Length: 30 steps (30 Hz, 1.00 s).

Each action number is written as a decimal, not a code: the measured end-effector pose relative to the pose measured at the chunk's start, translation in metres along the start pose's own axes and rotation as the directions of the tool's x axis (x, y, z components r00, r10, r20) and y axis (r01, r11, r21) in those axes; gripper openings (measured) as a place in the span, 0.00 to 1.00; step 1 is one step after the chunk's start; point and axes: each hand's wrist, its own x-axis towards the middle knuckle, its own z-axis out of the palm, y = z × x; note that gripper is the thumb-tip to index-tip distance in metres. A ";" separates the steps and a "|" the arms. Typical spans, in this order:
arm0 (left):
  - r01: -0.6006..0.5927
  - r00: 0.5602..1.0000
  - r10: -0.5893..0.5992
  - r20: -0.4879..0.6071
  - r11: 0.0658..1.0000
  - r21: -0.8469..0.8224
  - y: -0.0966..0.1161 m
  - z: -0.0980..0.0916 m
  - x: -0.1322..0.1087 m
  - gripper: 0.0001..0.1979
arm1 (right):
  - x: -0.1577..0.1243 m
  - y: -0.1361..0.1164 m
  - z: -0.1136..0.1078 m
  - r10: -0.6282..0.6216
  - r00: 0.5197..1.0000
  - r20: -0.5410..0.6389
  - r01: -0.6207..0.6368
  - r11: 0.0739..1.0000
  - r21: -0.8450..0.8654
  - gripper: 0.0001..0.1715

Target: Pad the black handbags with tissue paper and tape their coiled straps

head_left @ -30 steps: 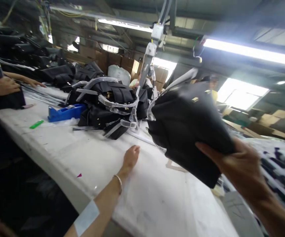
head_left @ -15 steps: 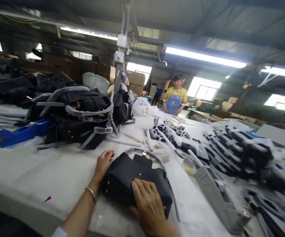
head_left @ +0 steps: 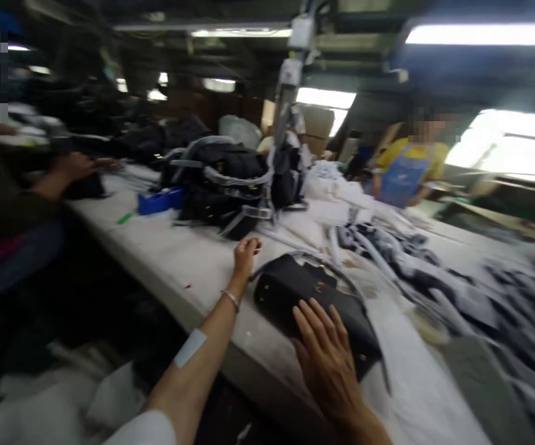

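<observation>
A black leather handbag [head_left: 314, 296] with gold-coloured fittings lies on the white-covered table, its handle arching over the far side. My right hand [head_left: 327, 346] is at the bag's near side, fingers stretched out over the black leather; whether the palm presses on it is hard to tell. Just beyond the bag's left end is my left hand [head_left: 245, 256], its fingers curled together. What they hold, if anything, is too small and blurred to make out. A thin black strap passes from the bag close to my left wrist.
Behind the bag stands a heap of black bags [head_left: 223, 179] with wrapped handles, beside a blue object [head_left: 160, 201]. Wrapped straps [head_left: 453, 290] cover the right side, near a grey box [head_left: 485, 383]. One person [head_left: 401, 173] stands across the table, another [head_left: 12, 204] at left.
The view has swung left and down, bringing the person at left and the floor into sight. My right hand's fingers have spread on the bag; my left stays curled past its left end.
</observation>
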 end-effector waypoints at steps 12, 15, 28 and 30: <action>-0.301 0.891 0.309 -0.333 0.951 0.075 0.055 -0.264 -0.054 0.16 | 0.075 -0.047 0.084 -0.502 0.854 0.139 0.416 0.818 0.397 0.20; -0.252 0.820 0.290 -0.494 0.957 0.144 0.055 -0.346 -0.061 0.16 | 0.103 -0.059 0.106 -0.500 0.853 0.150 0.403 0.812 0.422 0.20; 0.300 0.758 -0.284 -0.586 0.951 -0.073 -0.103 -0.288 -0.119 0.16 | 0.127 -0.100 0.161 -0.519 0.808 0.280 0.303 0.773 0.557 0.30; 0.408 0.752 -0.406 -0.518 0.905 -0.117 -0.127 -0.260 -0.122 0.16 | 0.124 -0.101 0.164 -0.487 0.826 0.284 0.268 0.782 0.562 0.31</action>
